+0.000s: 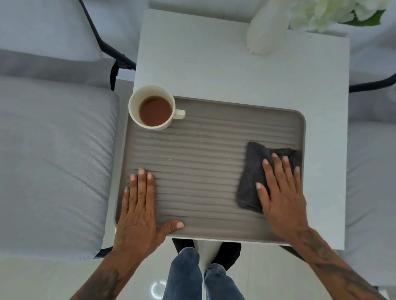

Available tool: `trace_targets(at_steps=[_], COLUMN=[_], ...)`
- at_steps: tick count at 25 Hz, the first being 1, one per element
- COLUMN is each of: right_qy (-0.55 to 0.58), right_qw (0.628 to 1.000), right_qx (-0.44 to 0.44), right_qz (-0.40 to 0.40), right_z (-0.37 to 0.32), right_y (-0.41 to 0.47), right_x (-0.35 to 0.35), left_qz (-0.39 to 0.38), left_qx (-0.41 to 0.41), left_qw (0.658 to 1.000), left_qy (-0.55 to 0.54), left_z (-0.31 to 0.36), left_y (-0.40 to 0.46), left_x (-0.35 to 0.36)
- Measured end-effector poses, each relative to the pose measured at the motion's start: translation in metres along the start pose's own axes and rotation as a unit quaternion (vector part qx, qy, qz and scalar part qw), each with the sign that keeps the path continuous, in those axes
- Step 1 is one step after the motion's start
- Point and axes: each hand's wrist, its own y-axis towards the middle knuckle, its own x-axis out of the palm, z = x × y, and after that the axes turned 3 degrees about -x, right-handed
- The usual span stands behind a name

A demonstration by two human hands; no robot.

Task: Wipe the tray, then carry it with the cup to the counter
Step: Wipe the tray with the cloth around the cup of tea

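A grey ribbed tray (198, 136) lies on a small white table (211, 65). In the tray's far left corner stands a cream cup (155, 109) holding brown liquid, its handle turned to the right. My left hand (140, 209) rests flat, fingers spread, on the tray's near left part and holds nothing. My right hand (280, 189) presses flat on a dark grey cloth (250, 177) at the tray's right side; the cloth's right part is hidden under the hand.
A white vase (264, 31) with pale flowers (336, 3) stands at the table's far right. Grey cushioned chairs (45, 156) flank the table on both sides. My legs in jeans (198, 281) stand on a glossy floor below the table's near edge.
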Motion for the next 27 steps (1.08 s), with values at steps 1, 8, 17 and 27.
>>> trace_targets(at_steps=[1, 8, 17, 27], right_qy=[0.007, 0.094, 0.023, 0.092], right_qw=[0.999, 0.991, 0.997, 0.994], right_qx=[0.030, -0.076, -0.064, -0.025], right_qz=[0.007, 0.055, 0.033, 0.045], right_z=[-0.005, -0.156, -0.071, -0.157], right_y=[0.002, 0.060, 0.040, 0.065], right_x=[0.001, -0.003, -0.007, -0.007], left_qz=[-0.002, -0.008, -0.004, -0.012], left_qx=[0.002, 0.005, -0.004, -0.005], left_qw=[1.000, 1.000, 1.000, 1.000], left_qy=[0.002, 0.014, 0.008, 0.020], left_z=[0.000, 0.004, 0.005, 0.007], left_y=[0.000, 0.001, 0.001, 0.001], left_x=[0.000, 0.000, -0.003, -0.002])
